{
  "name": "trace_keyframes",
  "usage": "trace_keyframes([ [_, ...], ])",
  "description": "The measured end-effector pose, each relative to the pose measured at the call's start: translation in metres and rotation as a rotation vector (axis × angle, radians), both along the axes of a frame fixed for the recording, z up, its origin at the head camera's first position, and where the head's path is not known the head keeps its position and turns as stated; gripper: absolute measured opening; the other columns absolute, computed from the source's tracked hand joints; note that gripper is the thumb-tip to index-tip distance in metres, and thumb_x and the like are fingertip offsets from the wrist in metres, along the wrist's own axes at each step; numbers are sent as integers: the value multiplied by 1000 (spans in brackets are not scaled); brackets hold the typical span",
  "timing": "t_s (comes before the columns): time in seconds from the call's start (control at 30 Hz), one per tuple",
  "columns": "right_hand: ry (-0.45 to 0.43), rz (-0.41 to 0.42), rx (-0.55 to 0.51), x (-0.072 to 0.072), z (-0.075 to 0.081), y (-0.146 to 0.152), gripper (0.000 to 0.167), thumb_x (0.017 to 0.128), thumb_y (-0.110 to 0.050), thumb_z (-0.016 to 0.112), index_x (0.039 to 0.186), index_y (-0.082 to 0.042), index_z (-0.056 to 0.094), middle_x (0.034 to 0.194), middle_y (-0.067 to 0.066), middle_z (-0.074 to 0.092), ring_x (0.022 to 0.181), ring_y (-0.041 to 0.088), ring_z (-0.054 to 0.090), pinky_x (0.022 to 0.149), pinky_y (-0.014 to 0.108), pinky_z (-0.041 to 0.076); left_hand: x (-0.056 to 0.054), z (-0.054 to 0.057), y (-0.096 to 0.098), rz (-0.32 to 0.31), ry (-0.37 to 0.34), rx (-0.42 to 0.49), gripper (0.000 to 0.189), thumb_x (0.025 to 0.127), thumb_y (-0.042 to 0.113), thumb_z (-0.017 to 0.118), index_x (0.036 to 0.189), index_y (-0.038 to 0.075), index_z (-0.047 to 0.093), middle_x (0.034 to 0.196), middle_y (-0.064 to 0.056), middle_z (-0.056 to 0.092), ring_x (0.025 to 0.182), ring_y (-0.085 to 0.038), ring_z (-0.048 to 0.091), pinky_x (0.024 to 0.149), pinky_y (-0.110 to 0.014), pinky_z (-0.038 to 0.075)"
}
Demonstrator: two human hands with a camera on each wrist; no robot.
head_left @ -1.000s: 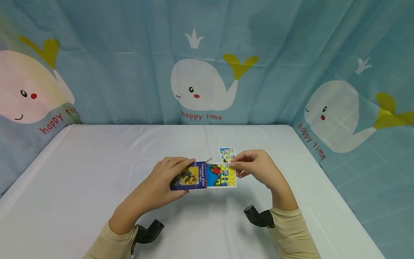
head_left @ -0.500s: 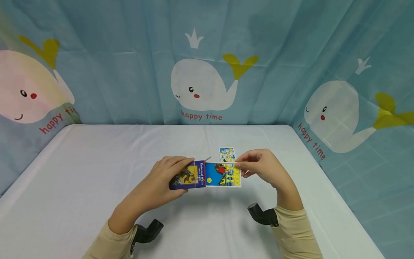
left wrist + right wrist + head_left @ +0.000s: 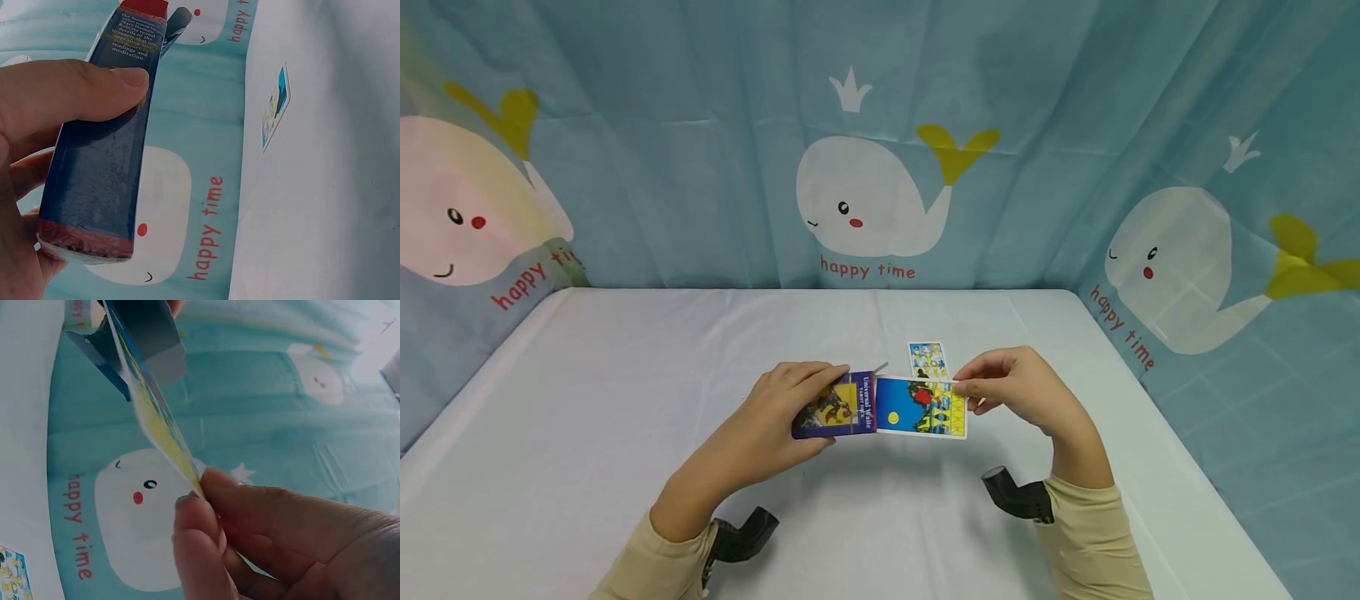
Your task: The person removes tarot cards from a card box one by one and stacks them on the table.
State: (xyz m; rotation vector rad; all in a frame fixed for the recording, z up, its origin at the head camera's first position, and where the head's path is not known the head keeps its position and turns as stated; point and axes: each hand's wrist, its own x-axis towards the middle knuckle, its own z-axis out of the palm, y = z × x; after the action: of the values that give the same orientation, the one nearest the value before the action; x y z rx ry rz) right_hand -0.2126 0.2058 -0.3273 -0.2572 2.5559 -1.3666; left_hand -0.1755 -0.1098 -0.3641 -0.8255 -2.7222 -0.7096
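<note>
My left hand (image 3: 786, 412) grips a purple tarot card box (image 3: 837, 406) by its long edges, thumb along one narrow side and fingers on the other. In the left wrist view the narrow dark blue side of the box (image 3: 100, 156) faces the camera. A tarot card (image 3: 920, 407) with blue and yellow art extends from the right end of the box; whether its far edge is still inside cannot be told. My right hand (image 3: 1018, 387) pinches that card's outer corner between thumb and fingers. Beyond it, another tarot card (image 3: 927, 358) lies face up on the table.
The white-covered table (image 3: 647, 367) reaches back to a light blue curtain (image 3: 700, 167) printed with whales. A black wrist mount (image 3: 741, 536) is on the left forearm, and a second black mount (image 3: 1017, 495) on the right. A box flap (image 3: 881, 367) sticks up at the box's end.
My right hand has moved to the right, drawing the card farther out of the box, and the card has tilted slightly. The left hand and box have shifted very slightly left.
</note>
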Motion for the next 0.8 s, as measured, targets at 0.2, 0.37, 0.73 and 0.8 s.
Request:
trace_keyframes([
  [0.2, -23, 46, 8, 0, 1, 2, 24, 91, -19, 72, 101, 4, 73, 85, 8, 72, 72, 19, 65, 73, 35, 60, -1, 0, -1, 7, 0, -1, 80, 75, 21, 87, 146, 17, 51, 139, -8, 57, 127, -29, 50, 104, -58, 42],
  [0.37, -24, 71, 14, 0, 1, 4, 23, 90, -18, 72, 99, 3, 73, 83, 8, 71, 71, 19, 66, 73, 35, 60, -2, 0, 0, 11, -6, -2, 80, 74, 22, 88, 145, 16, 51, 140, -9, 56, 127, -29, 49, 104, -58, 42],
  [0.73, -96, 135, 19, -1, -2, 13, 20, 90, -17, 72, 92, 3, 69, 74, 6, 66, 64, 19, 65, 67, 37, 60, -2, -1, -1, 14, -12, 6, 79, 75, 21, 87, 145, 16, 51, 140, -9, 56, 127, -29, 49, 105, -57, 42],
  [0.8, -97, 152, 18, -1, -3, 14, 20, 90, -17, 72, 92, 3, 68, 73, 5, 66, 64, 19, 65, 67, 37, 60, -2, -1, -1, 9, -4, 11, 79, 75, 20, 87, 145, 16, 51, 139, -8, 57, 126, -29, 49, 103, -57, 42],
])
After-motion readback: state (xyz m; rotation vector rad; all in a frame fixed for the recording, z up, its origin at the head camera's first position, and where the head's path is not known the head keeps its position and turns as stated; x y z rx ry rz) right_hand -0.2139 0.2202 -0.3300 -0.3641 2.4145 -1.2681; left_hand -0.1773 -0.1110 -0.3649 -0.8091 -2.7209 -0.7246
